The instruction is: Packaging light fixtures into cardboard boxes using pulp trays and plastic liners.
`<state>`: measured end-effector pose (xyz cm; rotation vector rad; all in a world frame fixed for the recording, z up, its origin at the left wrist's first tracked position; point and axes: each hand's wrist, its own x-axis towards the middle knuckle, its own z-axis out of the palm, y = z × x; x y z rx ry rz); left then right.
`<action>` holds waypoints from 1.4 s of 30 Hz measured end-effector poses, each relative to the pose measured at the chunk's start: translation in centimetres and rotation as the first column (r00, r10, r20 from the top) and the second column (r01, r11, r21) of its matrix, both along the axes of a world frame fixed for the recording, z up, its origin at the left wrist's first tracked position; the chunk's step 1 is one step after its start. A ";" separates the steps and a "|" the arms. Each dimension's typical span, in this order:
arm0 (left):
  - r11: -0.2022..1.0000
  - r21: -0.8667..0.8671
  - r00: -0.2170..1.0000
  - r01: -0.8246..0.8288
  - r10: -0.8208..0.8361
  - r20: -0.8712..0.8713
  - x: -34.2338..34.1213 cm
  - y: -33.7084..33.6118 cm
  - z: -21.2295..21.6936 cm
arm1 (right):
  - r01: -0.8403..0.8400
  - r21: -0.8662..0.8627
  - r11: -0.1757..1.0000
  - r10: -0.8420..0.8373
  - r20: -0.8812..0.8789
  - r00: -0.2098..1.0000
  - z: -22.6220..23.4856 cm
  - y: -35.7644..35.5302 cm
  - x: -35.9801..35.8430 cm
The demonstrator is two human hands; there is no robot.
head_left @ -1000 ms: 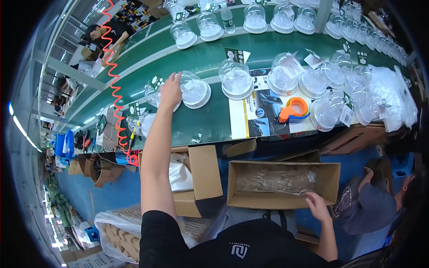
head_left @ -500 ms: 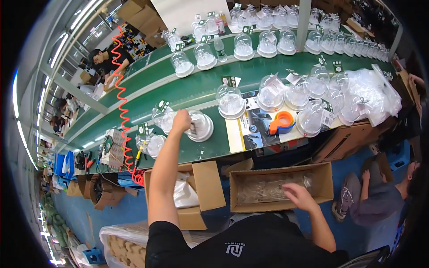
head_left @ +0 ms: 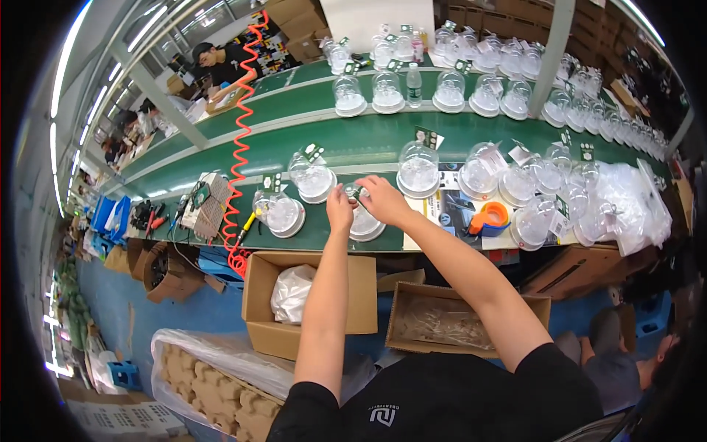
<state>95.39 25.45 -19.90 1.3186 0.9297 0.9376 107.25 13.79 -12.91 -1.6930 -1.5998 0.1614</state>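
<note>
Both hands meet above a round white base [head_left: 366, 226] near the table's front edge. My left hand [head_left: 340, 209] and my right hand [head_left: 384, 202] are closed, fingertips together around a small clear piece [head_left: 356, 191]; my fingers partly hide it, so its exact kind is unclear. Left of my hands stands a clear dome on a white base [head_left: 313, 177] with a green tag. Another domed piece [head_left: 282, 214] lies tilted nearer the edge. On my right stands an upright tagged dome [head_left: 418, 168].
Below the table are an open carton with a white bag [head_left: 259, 306] and a carton of small clear parts [head_left: 440, 322]. An orange tape roll [head_left: 492, 216] lies near several domes. A red coiled hose [head_left: 239, 151] hangs at left. Another person [head_left: 221, 68] sits across the tables.
My right hand has risen from over the carton of clear parts to the table and joined my left hand above the white base. The view has shifted.
</note>
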 end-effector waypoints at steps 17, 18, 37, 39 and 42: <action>0.836 -0.514 0.958 -0.194 0.274 0.083 -14.3 -12.9 -10.0 | -0.127 -0.014 0.992 0.126 0.260 0.957 0.3 2.5 -1.6; 0.862 -0.472 0.966 -0.185 0.247 0.072 -13.7 -12.9 -8.4 | -0.136 0.117 0.984 0.121 0.132 0.984 1.8 0.5 -0.8; 0.678 -0.599 0.904 0.426 -0.299 0.305 -4.4 -26.0 4.3 | -0.068 0.127 0.990 0.066 0.022 0.998 12.8 -33.2 5.6; 0.727 -0.550 0.911 0.411 -0.311 0.270 -4.5 -27.3 2.8 | -0.034 0.097 0.995 0.036 -0.020 0.999 12.4 -34.5 6.0; 0.714 -0.541 0.895 0.445 -0.334 0.297 -4.5 -28.5 2.8 | 0.048 0.001 0.999 -0.047 -0.097 0.994 11.6 -36.7 7.0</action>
